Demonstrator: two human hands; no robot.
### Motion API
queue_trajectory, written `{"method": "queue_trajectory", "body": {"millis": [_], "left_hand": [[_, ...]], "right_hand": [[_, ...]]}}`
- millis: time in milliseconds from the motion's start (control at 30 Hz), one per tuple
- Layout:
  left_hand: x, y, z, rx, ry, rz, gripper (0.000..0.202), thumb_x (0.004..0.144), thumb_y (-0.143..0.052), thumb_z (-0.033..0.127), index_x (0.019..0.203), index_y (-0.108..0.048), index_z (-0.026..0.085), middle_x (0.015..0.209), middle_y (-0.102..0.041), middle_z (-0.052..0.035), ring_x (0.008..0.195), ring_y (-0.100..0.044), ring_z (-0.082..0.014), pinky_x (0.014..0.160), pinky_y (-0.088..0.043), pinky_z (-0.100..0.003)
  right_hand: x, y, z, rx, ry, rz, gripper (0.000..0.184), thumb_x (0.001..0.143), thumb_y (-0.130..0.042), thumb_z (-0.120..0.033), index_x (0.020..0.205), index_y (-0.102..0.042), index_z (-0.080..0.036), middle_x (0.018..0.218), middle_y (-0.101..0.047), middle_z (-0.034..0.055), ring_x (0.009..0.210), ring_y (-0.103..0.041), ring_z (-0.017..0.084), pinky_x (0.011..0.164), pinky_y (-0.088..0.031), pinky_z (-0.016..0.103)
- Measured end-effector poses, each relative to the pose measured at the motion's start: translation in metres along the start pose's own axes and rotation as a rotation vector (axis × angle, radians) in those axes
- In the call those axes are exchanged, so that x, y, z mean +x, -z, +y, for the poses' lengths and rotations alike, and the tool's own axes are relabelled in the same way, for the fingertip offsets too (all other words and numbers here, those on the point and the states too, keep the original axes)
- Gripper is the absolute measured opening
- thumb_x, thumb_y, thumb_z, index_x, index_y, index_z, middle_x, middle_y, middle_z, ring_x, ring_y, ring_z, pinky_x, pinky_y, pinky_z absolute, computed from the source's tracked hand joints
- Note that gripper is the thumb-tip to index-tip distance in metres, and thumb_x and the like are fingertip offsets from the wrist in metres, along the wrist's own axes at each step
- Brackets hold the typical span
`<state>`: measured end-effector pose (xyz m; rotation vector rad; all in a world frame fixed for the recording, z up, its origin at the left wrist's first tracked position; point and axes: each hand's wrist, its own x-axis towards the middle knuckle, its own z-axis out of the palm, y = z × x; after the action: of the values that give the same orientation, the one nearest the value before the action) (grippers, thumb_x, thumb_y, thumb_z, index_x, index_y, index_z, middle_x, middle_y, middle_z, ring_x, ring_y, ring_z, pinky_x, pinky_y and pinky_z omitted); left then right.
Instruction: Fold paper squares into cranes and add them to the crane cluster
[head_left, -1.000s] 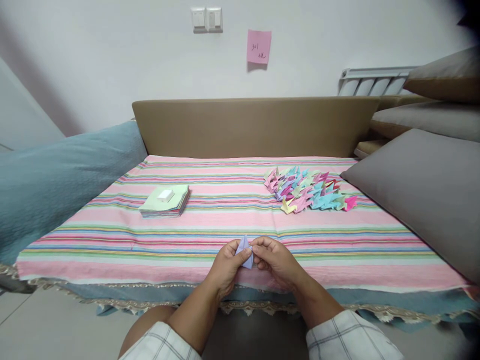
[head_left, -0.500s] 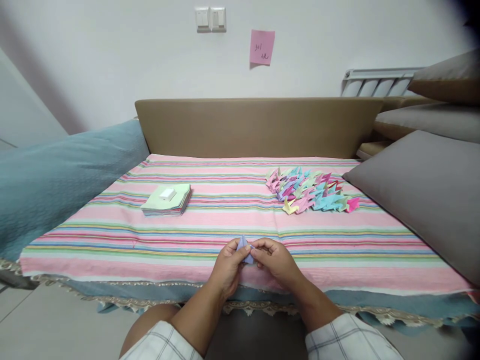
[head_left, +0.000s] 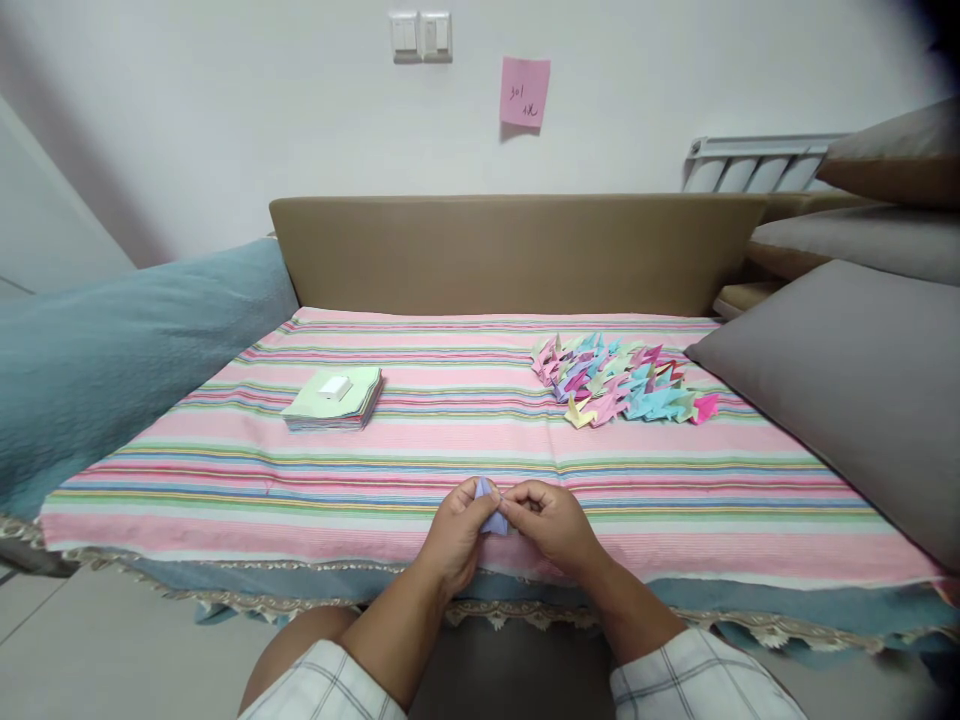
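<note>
A small lavender folded paper [head_left: 493, 521] is held up between my hands, just above the near part of the striped cloth. My left hand [head_left: 457, 530] pinches it from the left, thumb pressed on its face. From the right, my right hand [head_left: 551, 520] closes thumb and forefinger on the paper's right edge. Fingertips cover part of the paper, so its full shape is hidden. Farther off to the right lies a cluster of folded paper cranes [head_left: 615, 385] in pink, blue, green, yellow and purple.
A stack of coloured paper sheets [head_left: 330, 405] with a small white block [head_left: 334, 387] on top sits at left on the striped cloth [head_left: 450, 430]. Grey cushions [head_left: 840, 370] line the right side. A brown backrest [head_left: 517, 255] stands behind, and a blue-covered armrest [head_left: 150, 330] borders the left.
The lavender paper has turned and dipped slightly between my fingers. My right fingertips have shifted a little on its right edge. Everything else stays where it was.
</note>
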<state>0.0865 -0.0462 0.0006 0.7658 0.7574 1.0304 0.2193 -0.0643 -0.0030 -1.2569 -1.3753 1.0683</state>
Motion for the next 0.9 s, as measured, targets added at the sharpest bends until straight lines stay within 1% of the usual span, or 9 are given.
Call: {"method": "queue_trajectory", "body": {"millis": [67, 200, 300, 367, 433, 533, 600, 700, 900], "left_hand": [[0.0, -0.001, 0.0, -0.013, 0.012, 0.007, 0.026, 0.059, -0.074, 0.028, 0.065, -0.053, 0.015, 0.056, -0.048, 0.0059, 0.052, -0.042, -0.0062, 0.052, -0.032, -0.018], [0.004, 0.0, -0.001, -0.041, -0.046, 0.049, 0.025, 0.059, -0.074, 0.028, 0.065, -0.054, 0.014, 0.057, -0.049, 0.0056, 0.054, -0.043, -0.0054, 0.054, -0.034, -0.017], [0.005, 0.001, -0.001, -0.048, -0.043, 0.071, 0.027, 0.059, -0.076, 0.029, 0.067, -0.055, 0.014, 0.056, -0.05, 0.006, 0.053, -0.044, -0.0047, 0.052, -0.035, -0.016], [0.004, 0.002, 0.002, -0.056, -0.013, 0.07, 0.03, 0.059, -0.077, 0.031, 0.073, -0.056, 0.015, 0.06, -0.054, 0.0053, 0.054, -0.049, -0.0052, 0.054, -0.039, -0.017], [0.002, 0.002, 0.005, -0.075, 0.002, 0.052, 0.038, 0.058, -0.079, 0.029, 0.085, -0.056, 0.017, 0.071, -0.06, 0.0035, 0.06, -0.055, -0.0073, 0.059, -0.045, -0.02], [0.0, 0.004, 0.009, -0.073, 0.004, 0.036, 0.053, 0.055, -0.081, 0.023, 0.099, -0.052, 0.021, 0.084, -0.064, 0.001, 0.07, -0.062, -0.0106, 0.066, -0.051, -0.024], [0.0, 0.006, 0.009, -0.053, 0.009, 0.061, 0.056, 0.054, -0.082, 0.021, 0.099, -0.051, 0.02, 0.082, -0.065, 0.0008, 0.069, -0.063, -0.0103, 0.065, -0.052, -0.023], [0.003, 0.008, 0.008, -0.044, -0.004, 0.099, 0.053, 0.053, -0.083, 0.02, 0.095, -0.05, 0.018, 0.073, -0.065, 0.0021, 0.062, -0.062, -0.0079, 0.06, -0.051, -0.019], [0.004, 0.007, 0.006, -0.033, -0.055, 0.115, 0.051, 0.05, -0.085, 0.023, 0.084, -0.047, 0.017, 0.063, -0.064, 0.0037, 0.054, -0.06, -0.0068, 0.056, -0.05, -0.017]], "right_hand": [[0.0, -0.001, 0.002, 0.019, 0.003, -0.014, 0.022, 0.072, -0.062, -0.039, 0.075, -0.063, -0.017, 0.069, -0.064, 0.0013, 0.062, -0.056, 0.013, 0.059, -0.043, 0.024], [0.001, -0.006, 0.009, 0.07, 0.009, -0.071, 0.023, 0.068, -0.067, -0.034, 0.083, -0.059, -0.018, 0.07, -0.06, -0.0015, 0.062, -0.054, 0.011, 0.06, -0.043, 0.023], [0.002, -0.01, 0.014, 0.123, -0.024, -0.103, 0.023, 0.068, -0.067, -0.036, 0.079, -0.058, -0.018, 0.068, -0.058, -0.0021, 0.06, -0.052, 0.01, 0.057, -0.042, 0.023], [0.003, -0.011, 0.015, 0.195, -0.07, -0.09, 0.026, 0.068, -0.067, -0.04, 0.075, -0.055, -0.018, 0.062, -0.056, -0.0035, 0.053, -0.049, 0.009, 0.052, -0.04, 0.022], [0.004, -0.009, 0.014, 0.278, -0.111, -0.051, 0.031, 0.066, -0.069, -0.044, 0.071, -0.053, -0.018, 0.055, -0.052, -0.0053, 0.048, -0.047, 0.008, 0.048, -0.038, 0.022], [0.007, -0.006, 0.012, 0.366, -0.148, 0.016, 0.038, 0.059, -0.073, -0.047, 0.07, -0.052, -0.018, 0.053, -0.053, -0.0053, 0.046, -0.047, 0.008, 0.047, -0.038, 0.022], [0.007, -0.004, 0.011, 0.394, -0.156, 0.047, 0.039, 0.057, -0.075, -0.047, 0.072, -0.053, -0.017, 0.053, -0.055, -0.0046, 0.046, -0.048, 0.008, 0.048, -0.04, 0.023], [0.007, -0.003, 0.011, 0.415, -0.152, 0.059, 0.039, 0.057, -0.075, -0.045, 0.073, -0.054, -0.017, 0.052, -0.056, -0.0044, 0.046, -0.048, 0.008, 0.049, -0.04, 0.023], [0.007, -0.005, 0.012, 0.4, -0.127, 0.053, 0.037, 0.059, -0.074, -0.045, 0.072, -0.053, -0.017, 0.053, -0.056, -0.0047, 0.047, -0.048, 0.008, 0.05, -0.041, 0.023]]}}
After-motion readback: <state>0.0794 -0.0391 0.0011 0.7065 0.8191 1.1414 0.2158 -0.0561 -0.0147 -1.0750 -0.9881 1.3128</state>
